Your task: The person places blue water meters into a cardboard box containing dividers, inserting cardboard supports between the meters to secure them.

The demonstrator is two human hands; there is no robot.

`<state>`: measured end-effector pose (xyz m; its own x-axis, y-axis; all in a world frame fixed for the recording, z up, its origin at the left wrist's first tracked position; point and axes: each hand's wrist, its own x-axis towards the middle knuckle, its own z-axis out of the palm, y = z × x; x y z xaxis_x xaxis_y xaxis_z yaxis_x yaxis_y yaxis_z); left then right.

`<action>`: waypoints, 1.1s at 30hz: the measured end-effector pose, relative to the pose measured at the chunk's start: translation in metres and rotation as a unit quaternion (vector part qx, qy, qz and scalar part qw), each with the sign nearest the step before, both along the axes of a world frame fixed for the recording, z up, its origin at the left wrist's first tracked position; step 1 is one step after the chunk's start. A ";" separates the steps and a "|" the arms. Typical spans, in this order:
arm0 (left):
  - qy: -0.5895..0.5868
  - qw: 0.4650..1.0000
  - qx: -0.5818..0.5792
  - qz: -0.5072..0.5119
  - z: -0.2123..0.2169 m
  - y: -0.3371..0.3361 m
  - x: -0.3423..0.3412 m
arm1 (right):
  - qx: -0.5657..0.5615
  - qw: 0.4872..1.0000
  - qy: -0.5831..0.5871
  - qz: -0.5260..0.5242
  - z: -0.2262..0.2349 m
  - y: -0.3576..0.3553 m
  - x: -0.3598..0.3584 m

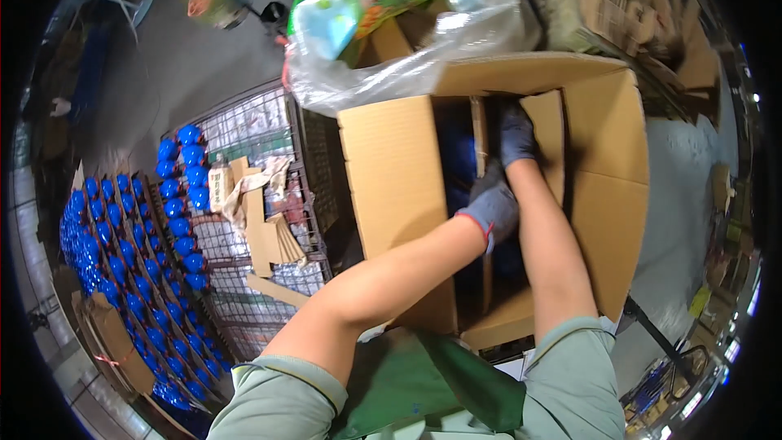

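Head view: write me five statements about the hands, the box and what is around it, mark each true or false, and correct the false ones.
1. The left hand and right hand both reach into the open cardboard box. True.
2. Both hands are bare. False: both wear grey gloves.
3. Rows of blue round things show to the left of the box. True.
4. The left hand is nearer the box's far edge than the right. False: the right is nearer.
5. A clear plastic bag is beyond the box. True.

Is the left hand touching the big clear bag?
Apart: the head view shows the left hand inside the cardboard box, the clear bag beyond its far edge.
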<state>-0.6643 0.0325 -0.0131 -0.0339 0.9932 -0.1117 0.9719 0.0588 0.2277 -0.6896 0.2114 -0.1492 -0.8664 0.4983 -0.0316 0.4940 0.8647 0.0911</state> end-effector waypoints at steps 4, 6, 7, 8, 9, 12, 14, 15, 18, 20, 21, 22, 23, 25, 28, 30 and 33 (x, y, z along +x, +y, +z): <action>-0.259 0.930 0.259 0.024 0.061 -0.148 -0.059 | -0.473 0.863 0.144 -0.101 0.030 -0.004 0.013; -0.302 0.901 0.262 0.169 0.043 -0.246 -0.091 | -0.589 0.742 0.303 -0.101 0.123 -0.099 -0.009; -0.293 0.871 0.307 0.248 0.021 -0.291 -0.105 | -0.599 0.695 0.387 -0.091 0.142 -0.120 0.003; -0.264 0.854 0.306 0.328 -0.001 -0.334 -0.124 | -0.469 0.820 0.324 -0.058 0.156 -0.146 0.014; -0.235 0.802 0.298 0.462 -0.042 -0.384 -0.128 | -0.319 0.911 0.259 -0.027 0.169 -0.175 0.022; -0.241 0.560 0.290 0.737 -0.167 -0.548 -0.175 | -0.271 0.957 0.101 -0.026 0.197 -0.283 0.025; -0.238 0.324 0.436 0.805 -0.237 -0.646 -0.209 | -0.305 0.940 0.146 -0.046 0.189 -0.285 0.026; -0.263 0.231 0.471 0.810 -0.272 -0.706 -0.218 | -0.290 0.946 0.145 -0.032 0.185 -0.286 0.025; -0.386 0.069 0.401 0.828 -0.332 -0.828 -0.237 | -0.251 0.959 0.133 0.000 0.176 -0.284 0.019; -0.468 0.026 0.333 0.818 -0.356 -0.850 -0.247 | -0.225 0.967 0.122 0.011 0.173 -0.285 0.016; -0.493 0.024 0.342 0.800 -0.364 -0.842 -0.250 | -0.206 0.973 0.103 0.006 0.173 -0.284 0.019; -0.504 0.023 0.356 0.787 -0.365 -0.840 -0.252 | -0.203 0.974 0.097 0.008 0.172 -0.282 0.020; -0.514 0.024 0.366 0.775 -0.359 -0.840 -0.254 | -0.202 0.975 0.094 0.010 0.172 -0.281 0.022; -0.469 0.015 0.361 0.806 -0.331 -0.846 -0.253 | -0.204 0.975 0.087 0.009 0.173 -0.281 0.022; -0.599 0.066 0.356 0.714 -0.241 -0.854 -0.252 | -0.210 0.973 0.093 -0.005 0.173 -0.285 0.020; -0.614 0.037 0.342 0.710 -0.194 -0.837 -0.233 | -0.214 0.973 0.089 -0.009 0.176 -0.291 0.018; -0.494 0.088 0.417 0.758 -0.114 -0.722 -0.197 | -0.279 0.950 0.131 -0.053 0.181 -0.298 0.021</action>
<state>-0.8614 -0.6892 -0.1271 -0.5813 -0.3912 -0.7135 -0.5266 -0.4876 0.6964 -0.6689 -0.0865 0.0317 -0.8269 0.5520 -0.1075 0.5237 0.6861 -0.5050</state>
